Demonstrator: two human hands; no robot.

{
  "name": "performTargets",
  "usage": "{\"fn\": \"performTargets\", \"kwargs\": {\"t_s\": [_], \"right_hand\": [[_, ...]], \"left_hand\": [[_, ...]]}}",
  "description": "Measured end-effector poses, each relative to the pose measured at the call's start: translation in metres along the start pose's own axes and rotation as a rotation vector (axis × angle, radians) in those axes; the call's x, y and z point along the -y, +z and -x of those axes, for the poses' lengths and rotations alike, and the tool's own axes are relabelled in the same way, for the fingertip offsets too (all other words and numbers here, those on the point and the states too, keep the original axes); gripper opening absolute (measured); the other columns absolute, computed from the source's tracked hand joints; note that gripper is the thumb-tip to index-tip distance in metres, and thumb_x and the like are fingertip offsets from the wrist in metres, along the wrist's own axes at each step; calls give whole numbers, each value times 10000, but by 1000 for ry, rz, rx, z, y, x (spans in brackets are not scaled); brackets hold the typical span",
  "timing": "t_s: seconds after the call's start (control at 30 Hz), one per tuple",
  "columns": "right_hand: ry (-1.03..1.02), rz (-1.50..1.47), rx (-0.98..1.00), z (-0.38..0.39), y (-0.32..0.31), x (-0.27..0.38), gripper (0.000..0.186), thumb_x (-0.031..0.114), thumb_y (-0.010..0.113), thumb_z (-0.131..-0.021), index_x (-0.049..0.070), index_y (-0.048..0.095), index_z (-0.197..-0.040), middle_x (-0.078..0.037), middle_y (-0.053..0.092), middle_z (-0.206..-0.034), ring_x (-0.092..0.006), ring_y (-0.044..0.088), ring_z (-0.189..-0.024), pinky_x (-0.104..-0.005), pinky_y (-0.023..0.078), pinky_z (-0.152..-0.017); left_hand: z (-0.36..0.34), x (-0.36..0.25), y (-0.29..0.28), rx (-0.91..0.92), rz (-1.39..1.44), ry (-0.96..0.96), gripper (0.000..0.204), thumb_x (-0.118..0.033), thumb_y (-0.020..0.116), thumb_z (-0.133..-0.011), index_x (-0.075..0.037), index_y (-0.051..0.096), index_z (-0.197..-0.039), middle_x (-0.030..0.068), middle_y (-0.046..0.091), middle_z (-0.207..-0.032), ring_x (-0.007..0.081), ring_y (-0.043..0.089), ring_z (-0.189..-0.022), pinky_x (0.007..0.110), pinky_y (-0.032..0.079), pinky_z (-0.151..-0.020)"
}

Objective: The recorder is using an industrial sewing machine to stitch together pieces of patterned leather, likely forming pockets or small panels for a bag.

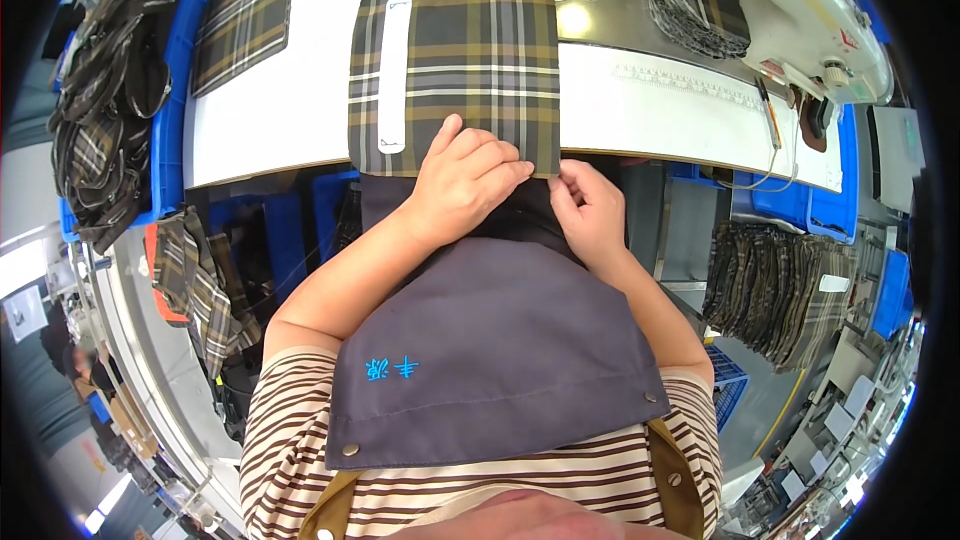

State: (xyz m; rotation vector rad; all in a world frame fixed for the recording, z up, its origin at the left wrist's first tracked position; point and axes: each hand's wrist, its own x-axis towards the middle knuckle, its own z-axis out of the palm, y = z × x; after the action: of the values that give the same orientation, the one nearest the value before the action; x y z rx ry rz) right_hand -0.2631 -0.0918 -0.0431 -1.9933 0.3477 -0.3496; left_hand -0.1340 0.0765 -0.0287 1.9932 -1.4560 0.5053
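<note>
The plaid panel [500, 70] is prob. light & soft, w/ some body, as it's seen lying fairly flat; no slip or breakage is to be expected, but creasing or skewing is poss. It's best taken by the lower edge & corners, w/ the middle kept flat by spread fingers. It's laid at the front of the white desk [320, 60], its near edge brought a bit past the desk's edge, over the dark apron [500, 320]. By the left hand [470, 175] the lower edge is covered, fingers bent on the cloth; its thumb isn't clearly shown, so whether that grip is clamped can't be told. By the right hand [592, 205] the lower-right corner is apparently pinched, thumb & fingertip together. The panel is squarish w/ rounded top corners, checked in dark grey/black, olive-brown & white, w/ a muted purplish band right of ctr. Down its left part a narrow white strip [395, 75] w/ rounded ends is seen, small dark marks at each end.
</note>
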Motion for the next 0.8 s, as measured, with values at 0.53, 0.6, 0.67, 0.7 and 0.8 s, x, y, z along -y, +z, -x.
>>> {"fn": "performTargets", "kwargs": {"t_s": [0.53, 0.6, 0.67, 0.7, 0.8], "right_hand": [[-871, 660, 47, -32, -35, 12, 123, 99, 681, -839, 44, 704, -946, -105, 703, -1069, -271, 687, -1152, -451, 524, -1039], [-878, 634, 79, -33, -33, 12, 106, 93, 683, -843, 37, 697, -933, -116, 704, -1058, -271, 690, -1140, -463, 519, -1043], [-873, 621, 77, -35, -33, 11, 102, 88, 684, -845, 37, 696, -932, -113, 703, -1051, -270, 692, -1136, -462, 518, -1043], [-856, 604, 78, -36, -33, 11, 97, 83, 685, -847, 36, 695, -931, -111, 702, -1044, -268, 693, -1131, -460, 517, -1044], [-837, 591, 71, -44, -34, 11, 82, 67, 679, -850, 30, 690, -922, -101, 704, -1040, -260, 698, -1121, -443, 519, -1043]], "left_hand": [[-36, 4, -15, 329, 173, -189, 444, -243, 789, -852, -135, 653, -1260, 46, 600, -1324, 274, 522, -1284, 468, 404, -1000], [-37, 5, -12, 336, 122, -200, 451, -238, 785, -860, -145, 650, -1280, 42, 588, -1362, 281, 508, -1311, 484, 402, -1016], [-39, 9, -11, 412, 112, -236, 505, -242, 771, -880, -172, 625, -1358, 31, 550, -1459, 286, 468, -1378, 511, 395, -1036], [-41, 9, -12, 406, 104, -235, 505, -242, 771, -880, -172, 625, -1358, 31, 550, -1459, 286, 468, -1378, 511, 395, -1036], [-49, 12, -12, 437, 68, -230, 565, -253, 766, -888, -207, 590, -1423, 16, 514, -1514, 285, 428, -1423, 505, 388, -1031]]}}
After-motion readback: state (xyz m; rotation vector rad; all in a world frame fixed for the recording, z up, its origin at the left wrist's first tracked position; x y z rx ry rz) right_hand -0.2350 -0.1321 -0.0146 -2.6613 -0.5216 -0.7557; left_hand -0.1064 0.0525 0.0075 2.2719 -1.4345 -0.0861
